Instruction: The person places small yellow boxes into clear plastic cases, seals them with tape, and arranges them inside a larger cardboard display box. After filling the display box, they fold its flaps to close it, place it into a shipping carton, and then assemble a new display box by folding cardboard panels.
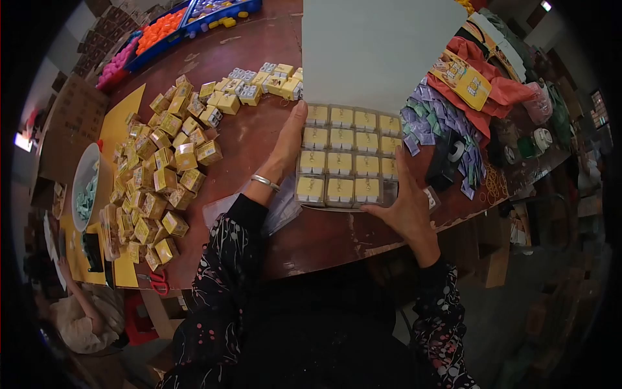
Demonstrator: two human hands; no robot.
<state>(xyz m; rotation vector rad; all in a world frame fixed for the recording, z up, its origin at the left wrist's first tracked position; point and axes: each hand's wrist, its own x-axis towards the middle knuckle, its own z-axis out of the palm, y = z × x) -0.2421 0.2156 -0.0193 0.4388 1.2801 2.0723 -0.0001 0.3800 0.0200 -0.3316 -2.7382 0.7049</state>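
A tray of small yellow-faced boxes in rows stands before me, with a large pale board rising behind it. Against the tray's left side lies my left hand, its wrist in a silver bangle; its fingers are mostly hidden behind the tray's edge. My right hand grips the right side and lower right corner, thumb at the front edge and fingers up along the side. The lower right spot in the tray holds no yellow box. Clear plastic bags lie partly under my left forearm.
Piled yellow boxes cover the left of the red table. Blue trays stand at the back, a white bowl and red scissors at left. Purple and green sachets lie at right. A person is at lower left.
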